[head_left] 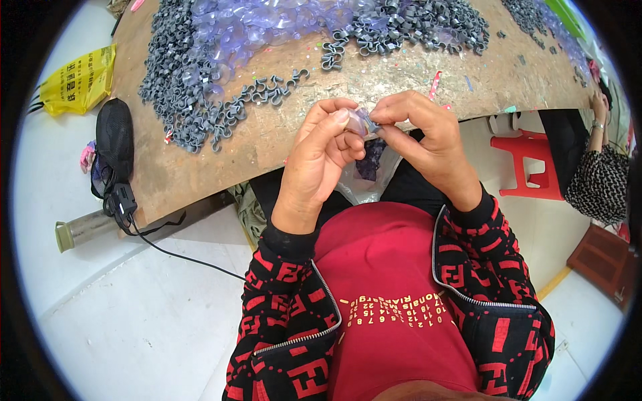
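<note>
Grey clips [194, 87] heaped upper left on brown table [281, 140]; clear violet strips [247, 27] upper centre; yellow bag [79, 81] far left; red stool [528, 167] right; red shirt [394, 267], black-red patterned jacket [281, 321] below.

Illumination is bright, even and diffuse; no single source is visible. Shadows are soft: a dim zone lies beneath the desk [200, 167] edge. The pale floor [134, 321] reads near overexposure, without hard glare. Fisheye distortion bends the desk edge into an arc, and a black vignette rings the frame. Centre focus is sharp; detail softens toward the rim.
</note>
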`<state>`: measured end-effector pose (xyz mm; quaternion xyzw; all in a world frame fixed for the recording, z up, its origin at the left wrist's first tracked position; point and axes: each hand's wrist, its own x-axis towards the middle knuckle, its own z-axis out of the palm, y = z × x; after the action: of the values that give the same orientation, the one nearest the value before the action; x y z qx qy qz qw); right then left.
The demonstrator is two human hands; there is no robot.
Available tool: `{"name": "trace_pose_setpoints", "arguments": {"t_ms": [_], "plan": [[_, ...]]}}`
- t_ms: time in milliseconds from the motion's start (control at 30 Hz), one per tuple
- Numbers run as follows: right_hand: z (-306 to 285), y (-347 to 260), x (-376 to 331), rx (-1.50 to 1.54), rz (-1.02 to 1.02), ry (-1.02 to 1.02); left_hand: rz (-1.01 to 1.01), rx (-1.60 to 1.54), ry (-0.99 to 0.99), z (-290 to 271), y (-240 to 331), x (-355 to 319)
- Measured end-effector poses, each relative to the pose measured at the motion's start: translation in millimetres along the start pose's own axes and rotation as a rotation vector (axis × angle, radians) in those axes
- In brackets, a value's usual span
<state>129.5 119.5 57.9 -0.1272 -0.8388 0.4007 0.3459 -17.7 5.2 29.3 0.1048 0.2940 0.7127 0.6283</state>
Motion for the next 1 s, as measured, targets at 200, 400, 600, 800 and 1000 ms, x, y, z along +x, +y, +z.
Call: {"name": "trace_pose_setpoints", "arguments": {"t_ms": [200, 400, 600, 800, 1000], "plan": [[0.4, 4.8, -0.3, -0.015, 0.040, -0.039, 0.008, 0.047, 0.003, -1.3, 1.3, -0.7], [5.6, 9.5, -0.1, -0.298, -0.116, -0.022, 0.010, 0.109, 0.029, 7.4, -2.7, -0.8], [11.2, 14.1, -5.3, -0.199, -0.018, 0.005, 0.093, 0.107, 0.082, 5.7, -5.2, 0.6], [3.3, 13.8, -5.8, 0.006, 0.068, -0.052, 0.093, 0.102, 0.024, 10.7, -4.3, -0.1], [-3.2, 7.2, -6.8, 0.216, 0.338, 0.018, 0.127, 0.135, 0.050, 14.7, -4.8, -1.0]]}}
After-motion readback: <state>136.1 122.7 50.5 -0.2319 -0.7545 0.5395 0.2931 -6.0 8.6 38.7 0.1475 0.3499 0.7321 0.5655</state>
